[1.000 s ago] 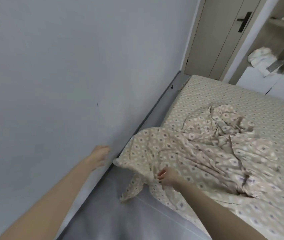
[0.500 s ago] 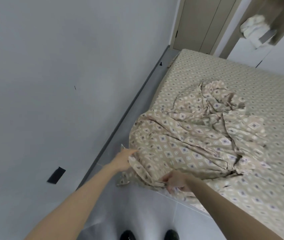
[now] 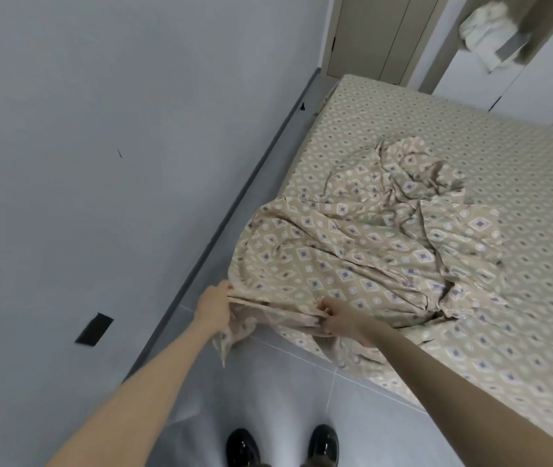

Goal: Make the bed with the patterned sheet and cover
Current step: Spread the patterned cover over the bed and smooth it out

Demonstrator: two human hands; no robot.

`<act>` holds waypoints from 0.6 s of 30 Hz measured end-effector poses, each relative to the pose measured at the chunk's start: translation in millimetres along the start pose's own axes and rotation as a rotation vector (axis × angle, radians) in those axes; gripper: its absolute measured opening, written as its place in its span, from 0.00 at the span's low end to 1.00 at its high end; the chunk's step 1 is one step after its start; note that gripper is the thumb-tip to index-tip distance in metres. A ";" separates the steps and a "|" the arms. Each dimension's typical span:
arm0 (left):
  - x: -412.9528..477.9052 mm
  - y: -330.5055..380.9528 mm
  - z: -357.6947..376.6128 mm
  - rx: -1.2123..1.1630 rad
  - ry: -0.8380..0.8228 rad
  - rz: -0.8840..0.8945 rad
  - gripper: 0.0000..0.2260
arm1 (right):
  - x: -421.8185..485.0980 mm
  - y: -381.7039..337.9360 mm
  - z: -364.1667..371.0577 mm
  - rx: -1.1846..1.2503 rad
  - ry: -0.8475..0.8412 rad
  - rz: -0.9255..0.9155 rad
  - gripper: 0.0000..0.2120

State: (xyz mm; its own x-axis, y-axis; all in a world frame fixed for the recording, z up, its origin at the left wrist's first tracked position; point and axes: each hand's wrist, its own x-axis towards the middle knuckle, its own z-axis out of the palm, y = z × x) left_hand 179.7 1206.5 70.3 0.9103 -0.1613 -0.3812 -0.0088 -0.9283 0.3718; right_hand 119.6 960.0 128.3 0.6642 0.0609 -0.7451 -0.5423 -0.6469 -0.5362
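Observation:
A beige patterned sheet (image 3: 490, 136) is spread flat over the bed. On top of it lies a crumpled cover (image 3: 352, 244) in beige with larger purple diamonds, bunched toward the bed's near left corner. Its near edge hangs over the bed's side. My left hand (image 3: 214, 306) grips that edge at the corner, off the bed and above the floor. My right hand (image 3: 339, 320) is closed on the same edge about a forearm's length to the right, at the bed's border.
A grey wall (image 3: 83, 146) runs close along the left, with a narrow strip of floor (image 3: 268, 170) between it and the bed. A black patch (image 3: 94, 329) marks the wall low down. My black shoes (image 3: 243, 446) stand on grey tiles. Wooden doors (image 3: 372, 32) and a white cloth bundle (image 3: 487, 38) are beyond the bed.
My left hand came from near the wall to the cover's corner and took hold of it. My right hand kept its grip. The view tilted downward, bringing my shoes into sight.

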 end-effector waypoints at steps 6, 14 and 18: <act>-3.2 2.9 -81.2 -0.019 0.299 -0.081 0.05 | 10.7 -18.7 24.3 -0.690 0.344 -0.101 0.05; -21.4 -24.3 -178.0 0.714 0.249 0.022 0.07 | 1.1 -76.6 -10.1 -0.560 0.571 -0.089 0.12; -17.8 -30.2 -234.8 0.633 0.527 -0.039 0.10 | -18.4 -133.0 -38.4 -0.464 0.891 -0.343 0.05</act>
State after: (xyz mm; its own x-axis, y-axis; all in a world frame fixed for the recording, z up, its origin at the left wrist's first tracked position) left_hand 261.0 1316.1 264.6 0.9882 -0.0925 0.1217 -0.0610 -0.9685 -0.2412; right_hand 199.2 1015.8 228.6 0.9836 -0.1627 0.0776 -0.1301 -0.9388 -0.3188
